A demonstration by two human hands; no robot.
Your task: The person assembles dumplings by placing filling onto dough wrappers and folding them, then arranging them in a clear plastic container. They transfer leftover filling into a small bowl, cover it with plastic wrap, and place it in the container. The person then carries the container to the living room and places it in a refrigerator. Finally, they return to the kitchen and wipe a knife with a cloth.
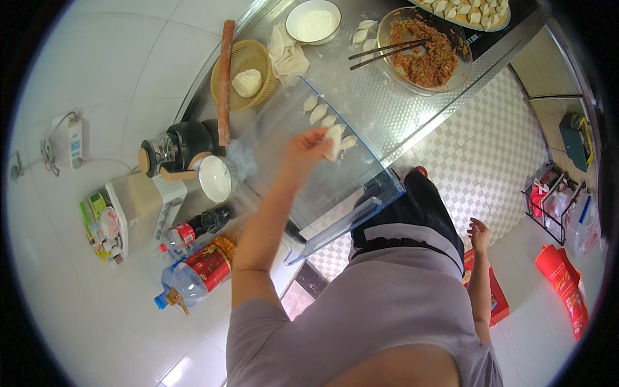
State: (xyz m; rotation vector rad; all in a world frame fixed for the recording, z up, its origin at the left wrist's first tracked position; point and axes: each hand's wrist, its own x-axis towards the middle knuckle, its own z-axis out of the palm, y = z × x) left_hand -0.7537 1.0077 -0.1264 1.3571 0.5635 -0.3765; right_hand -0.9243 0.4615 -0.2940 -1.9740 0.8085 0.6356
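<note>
My left hand (312, 147) pinches a pale raw dumpling (332, 143) between thumb and fingers. It is above a clear plastic drawer (290, 174) with bluish edges, whose front handle end juts past the counter toward my body. Several more dumplings (317, 114) lie in a row along the drawer's right side, and some of them are partly hidden behind the held one. Down by my right side hangs my right hand (478, 234), holding nothing, fingers loosely bent and apart.
Beyond the drawer are a glass bowl of meat filling (425, 63) with chopsticks (387, 52), a flour bowl (313, 22) and a tray of dumplings (466, 12). A rolling pin (225, 82) rests across a basket (242, 51) holding dough (247, 83). Bottles (208, 266) stand at left.
</note>
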